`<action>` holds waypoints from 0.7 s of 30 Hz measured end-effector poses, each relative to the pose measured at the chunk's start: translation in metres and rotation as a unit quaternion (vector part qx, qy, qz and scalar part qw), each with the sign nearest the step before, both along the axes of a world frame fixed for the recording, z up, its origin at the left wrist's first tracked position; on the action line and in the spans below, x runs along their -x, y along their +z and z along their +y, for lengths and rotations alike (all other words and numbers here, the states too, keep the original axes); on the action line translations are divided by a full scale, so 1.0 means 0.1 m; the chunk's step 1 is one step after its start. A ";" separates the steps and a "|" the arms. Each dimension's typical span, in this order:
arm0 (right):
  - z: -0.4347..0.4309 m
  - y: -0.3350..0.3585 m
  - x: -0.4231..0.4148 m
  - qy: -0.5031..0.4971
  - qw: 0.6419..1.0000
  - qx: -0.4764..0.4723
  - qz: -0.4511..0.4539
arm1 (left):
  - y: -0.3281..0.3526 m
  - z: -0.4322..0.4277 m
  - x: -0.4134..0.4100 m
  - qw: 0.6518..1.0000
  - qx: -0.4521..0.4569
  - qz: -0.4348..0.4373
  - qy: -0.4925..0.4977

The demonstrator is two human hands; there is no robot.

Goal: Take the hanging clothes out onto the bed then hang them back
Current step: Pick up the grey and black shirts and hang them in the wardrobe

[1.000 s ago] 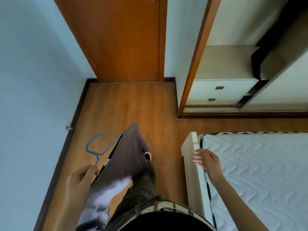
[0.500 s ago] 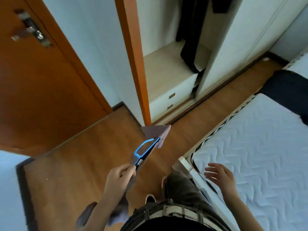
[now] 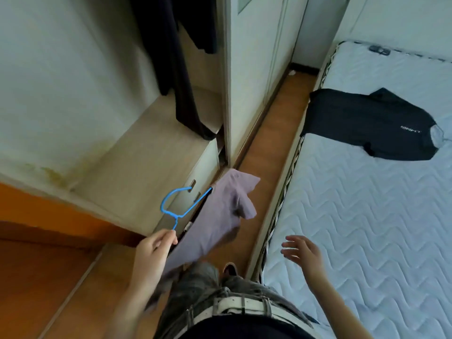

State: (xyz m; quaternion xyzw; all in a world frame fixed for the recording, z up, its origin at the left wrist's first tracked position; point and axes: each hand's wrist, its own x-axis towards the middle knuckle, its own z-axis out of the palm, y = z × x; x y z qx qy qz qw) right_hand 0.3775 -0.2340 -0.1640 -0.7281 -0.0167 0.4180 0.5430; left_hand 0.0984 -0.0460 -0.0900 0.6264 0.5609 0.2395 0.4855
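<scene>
Item 1, left grip [image 3: 156,248]: I see it pinching the stem of the blue hanger [image 3: 179,204], in front of the wardrobe [image 3: 122,167].
Item 2, mauve garment [image 3: 220,216]: on that hanger, trailing back past the left arm; its lower end is blurred, possibly bunched.
Item 3, right grip [image 3: 300,252]: fingers spread, holding nothing, over the bed [image 3: 367,228] edge.
Item 4, black shirt [image 3: 371,123]: flat on the bed.
Item 5, dark clothes [image 3: 186,69]: hanging inside the wardrobe.

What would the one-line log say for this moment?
left hand: pinches blue hanger carrying mauve shirt | right hand: open over mattress edge | black shirt: lying on mattress | dark clothes: hanging in wardrobe
</scene>
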 end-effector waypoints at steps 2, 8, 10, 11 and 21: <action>0.33 0.06 -0.17 -0.006 1.000 -0.001 0.002 | 0.03 0.28 -0.19 1.000 0.001 -0.006 -0.006; 1.26 -0.02 -0.77 -0.038 0.999 -0.004 0.006 | -0.01 1.18 -0.91 0.999 0.014 -0.014 -0.035; 1.55 -0.06 -1.00 -0.056 0.998 0.001 0.006 | -0.08 1.52 -1.23 0.998 0.023 -0.010 -0.053; 1.70 -0.08 -1.13 -0.063 0.998 0.002 0.001 | -0.13 1.70 -1.41 0.998 0.027 -0.012 -0.064; 2.45 -0.03 -2.24 -0.219 0.975 0.020 -0.023 | -0.17 3.34 -3.51 0.963 0.027 -0.014 -0.268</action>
